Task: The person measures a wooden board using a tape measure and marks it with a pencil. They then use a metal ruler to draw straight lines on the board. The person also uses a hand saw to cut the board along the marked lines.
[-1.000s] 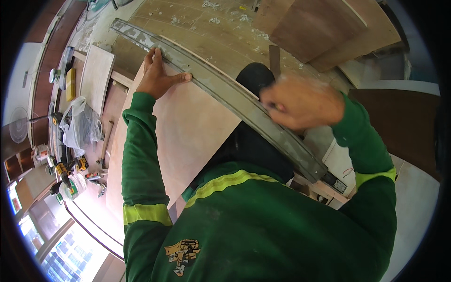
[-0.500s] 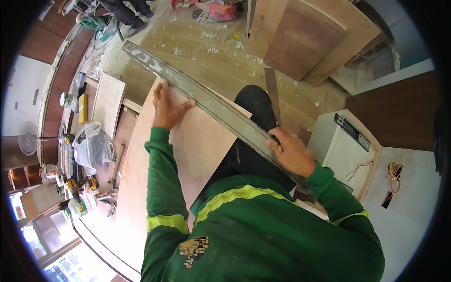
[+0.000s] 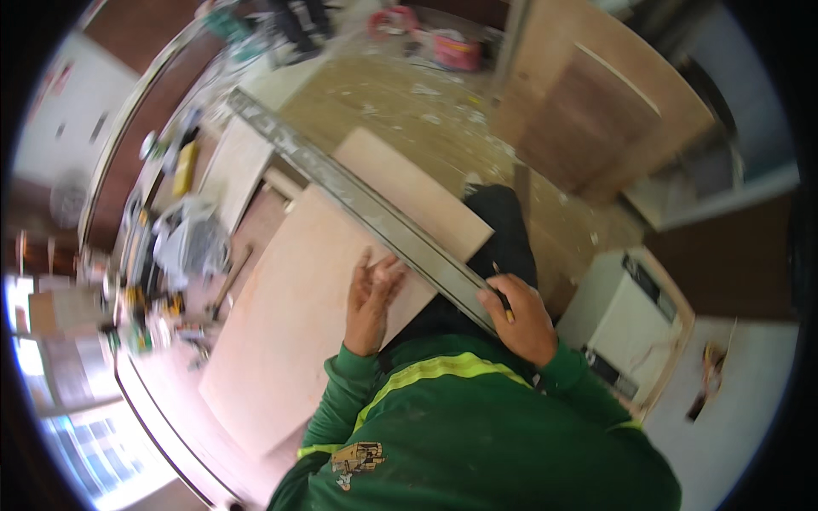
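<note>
A long metal straightedge [image 3: 332, 183] with worn, patchy paint lies diagonally across a pale plywood panel [image 3: 281, 298]. The panel's far part shows beyond it. My right hand [image 3: 524, 328] is closed around a pencil [image 3: 504, 300] and sits at the straightedge's near end, its thumb against the metal. My left hand [image 3: 373, 298] is over the panel just below the straightedge, with fingers apart and somewhat blurred. Nothing shows in it; whether its fingertips touch the metal I cannot tell. My dark-clad knee [image 3: 498, 226] is beside the panel's right corner.
On the left bench are a plastic bag [image 3: 192, 238], a hammer [image 3: 228, 285], a yellow box [image 3: 185, 168] and power tools [image 3: 141, 307]. Wooden boards [image 3: 596, 111] lean at the far right. A cabinet box [image 3: 618, 315] with slide rails stands at right. Another person's legs [image 3: 298, 30] show far off.
My left hand has left the straightedge's far part and come nearer to me. The straightedge now crosses the panel farther in, with more panel showing beyond it. The view has shifted.
</note>
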Tool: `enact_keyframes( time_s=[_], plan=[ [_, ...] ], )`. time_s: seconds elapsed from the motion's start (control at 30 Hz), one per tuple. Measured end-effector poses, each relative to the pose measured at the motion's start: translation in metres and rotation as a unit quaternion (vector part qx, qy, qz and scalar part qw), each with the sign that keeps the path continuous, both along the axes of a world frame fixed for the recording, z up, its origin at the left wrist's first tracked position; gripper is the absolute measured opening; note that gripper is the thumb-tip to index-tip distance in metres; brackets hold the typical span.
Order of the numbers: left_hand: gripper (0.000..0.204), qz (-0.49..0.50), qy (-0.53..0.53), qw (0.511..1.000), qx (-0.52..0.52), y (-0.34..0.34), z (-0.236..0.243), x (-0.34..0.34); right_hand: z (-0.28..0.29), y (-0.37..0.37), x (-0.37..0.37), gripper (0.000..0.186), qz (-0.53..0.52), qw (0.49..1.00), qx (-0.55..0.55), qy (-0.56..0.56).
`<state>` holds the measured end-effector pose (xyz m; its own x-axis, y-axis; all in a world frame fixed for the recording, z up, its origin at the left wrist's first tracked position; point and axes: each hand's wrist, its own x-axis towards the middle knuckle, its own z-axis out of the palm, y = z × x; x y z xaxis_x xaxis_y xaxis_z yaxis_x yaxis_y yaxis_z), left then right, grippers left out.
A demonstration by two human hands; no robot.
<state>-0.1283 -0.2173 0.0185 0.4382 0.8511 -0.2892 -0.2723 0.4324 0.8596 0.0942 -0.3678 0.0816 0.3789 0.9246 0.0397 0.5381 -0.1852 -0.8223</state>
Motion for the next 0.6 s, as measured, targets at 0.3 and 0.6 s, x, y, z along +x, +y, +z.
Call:
enact_keyframes(
  time_s=[0.3, 0.6],
  plan=[
    [0.029, 0.082, -0.134, 0.987, -0.01, 0.004, 0.023, -0.032, 0.047, 0.056, -0.001, 0.022, 0.202, 0.976, 0.006, -0.081],
    [0.02, 0.353, -0.111, 0.923, 0.103, 0.045, 0.029, -0.165, 0.048, 0.124, 0.038, 0.034, 0.081, 0.92, 0.118, -0.364]
  ],
)
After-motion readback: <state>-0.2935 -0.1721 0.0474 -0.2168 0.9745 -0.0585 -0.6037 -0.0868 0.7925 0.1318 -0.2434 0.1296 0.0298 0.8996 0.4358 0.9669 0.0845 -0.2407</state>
